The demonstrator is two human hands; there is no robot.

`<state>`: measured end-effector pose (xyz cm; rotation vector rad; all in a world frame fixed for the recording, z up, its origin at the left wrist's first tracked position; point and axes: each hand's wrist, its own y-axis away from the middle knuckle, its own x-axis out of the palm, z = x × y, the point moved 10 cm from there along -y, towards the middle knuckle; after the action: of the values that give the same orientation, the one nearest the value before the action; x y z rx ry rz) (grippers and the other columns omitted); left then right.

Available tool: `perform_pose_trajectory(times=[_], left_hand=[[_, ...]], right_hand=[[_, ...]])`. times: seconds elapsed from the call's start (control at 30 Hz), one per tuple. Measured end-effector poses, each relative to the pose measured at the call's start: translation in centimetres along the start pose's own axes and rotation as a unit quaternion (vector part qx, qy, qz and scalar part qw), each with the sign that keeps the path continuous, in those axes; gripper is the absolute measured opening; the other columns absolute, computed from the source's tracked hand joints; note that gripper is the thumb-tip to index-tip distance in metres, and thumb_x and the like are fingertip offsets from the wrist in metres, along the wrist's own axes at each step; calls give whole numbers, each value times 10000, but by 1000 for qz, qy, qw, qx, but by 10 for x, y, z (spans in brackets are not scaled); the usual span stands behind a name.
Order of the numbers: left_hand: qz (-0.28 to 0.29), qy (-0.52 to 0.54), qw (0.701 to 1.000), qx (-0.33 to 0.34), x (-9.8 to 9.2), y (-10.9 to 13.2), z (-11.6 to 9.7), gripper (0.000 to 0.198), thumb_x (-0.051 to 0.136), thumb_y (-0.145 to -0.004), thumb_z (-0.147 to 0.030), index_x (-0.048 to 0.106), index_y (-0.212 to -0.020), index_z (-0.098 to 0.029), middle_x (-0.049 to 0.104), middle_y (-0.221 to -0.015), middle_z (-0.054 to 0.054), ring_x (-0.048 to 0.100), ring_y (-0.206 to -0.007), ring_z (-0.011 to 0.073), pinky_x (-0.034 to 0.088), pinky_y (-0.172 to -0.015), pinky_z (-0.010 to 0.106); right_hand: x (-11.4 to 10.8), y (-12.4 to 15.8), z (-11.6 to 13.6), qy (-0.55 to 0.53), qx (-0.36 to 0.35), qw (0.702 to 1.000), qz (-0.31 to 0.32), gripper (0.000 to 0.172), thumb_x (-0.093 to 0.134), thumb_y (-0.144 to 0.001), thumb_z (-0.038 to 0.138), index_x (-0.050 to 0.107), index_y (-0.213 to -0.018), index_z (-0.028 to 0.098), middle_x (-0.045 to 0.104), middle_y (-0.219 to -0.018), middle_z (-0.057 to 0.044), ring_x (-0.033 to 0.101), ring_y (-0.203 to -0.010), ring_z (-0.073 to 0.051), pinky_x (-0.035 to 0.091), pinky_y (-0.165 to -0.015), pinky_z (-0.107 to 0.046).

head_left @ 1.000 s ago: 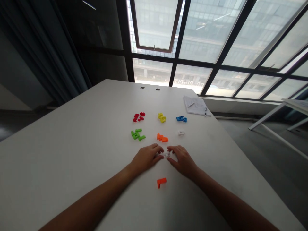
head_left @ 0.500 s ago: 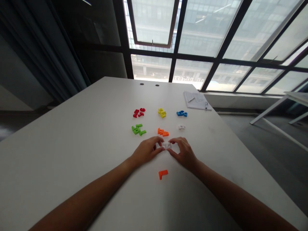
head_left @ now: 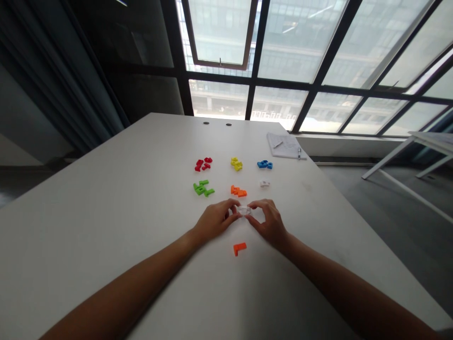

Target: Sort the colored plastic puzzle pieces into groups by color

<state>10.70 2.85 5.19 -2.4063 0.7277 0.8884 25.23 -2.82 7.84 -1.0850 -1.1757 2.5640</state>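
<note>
Between my two hands is a small white plastic block (head_left: 244, 210), its exact shape partly covered by fingers. My left hand (head_left: 218, 218) pinches its left end with thumb and fingers. At the other end, my right hand (head_left: 269, 221) grips it the same way. An L-shaped orange block (head_left: 239, 248) lies on the table nearer to me, below the hands. Just beyond the fingertips sits a group of orange blocks (head_left: 239, 191). To their right rests another white piece (head_left: 264, 184).
Green blocks (head_left: 203, 188) lie to the left, with red blocks (head_left: 203, 164), yellow blocks (head_left: 236, 164) and blue blocks (head_left: 264, 164) in a row farther back. A notebook (head_left: 283, 146) with pens is near the right edge of the white table (head_left: 134, 198).
The white block has turned slightly between my fingers, and both hands keep their hold. The whole view has shifted a little; the loose blocks lie as before.
</note>
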Motion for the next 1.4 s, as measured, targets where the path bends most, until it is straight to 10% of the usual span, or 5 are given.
perform_pose_trajectory(times=[0.33,0.8,1.0,1.17,1.4], left_hand=[[-28,-30,999,-6,-4,1,3,343,532,-990,-424,555,-1295,-267,719,-930,-23,641,-661,126,469,-677,252],[3,-57,998,15,8,-2,4,272,496,-973,-363,677,-1151,-266,744,-910,-7,653,-693,137,460,-674,248],[14,-51,998,17,2,-2,3,254,505,-977,-349,691,-1124,-257,729,-871,-12,639,-680,132,440,-677,242],[221,-39,973,59,18,14,-14,345,737,-825,-553,713,-1037,-281,716,-878,-24,636,-704,145,406,-635,234],[219,-96,964,116,25,26,-36,324,760,-805,-538,712,-1008,-290,698,-1001,-11,659,-793,173,427,-694,256]], right_hand=[[-11,-4,-17,49,-19,999,11,182,644,-979,335,623,-1126,229,703,-1030,-75,651,-967,-260,498,-917,-434],[-56,-8,-174,266,178,947,19,210,616,-944,400,657,-934,194,712,-945,-79,620,-896,-273,446,-853,-386],[-62,-8,-162,240,155,958,-17,163,576,-927,266,644,-1042,173,720,-937,-88,651,-876,-266,470,-853,-385],[-56,-8,-114,212,87,973,-18,145,532,-955,253,653,-993,182,716,-928,-90,651,-899,-267,452,-907,-407],[8,3,-1,41,-80,976,199,162,570,-1003,334,666,-997,204,710,-920,-60,643,-874,-223,449,-904,-393]])
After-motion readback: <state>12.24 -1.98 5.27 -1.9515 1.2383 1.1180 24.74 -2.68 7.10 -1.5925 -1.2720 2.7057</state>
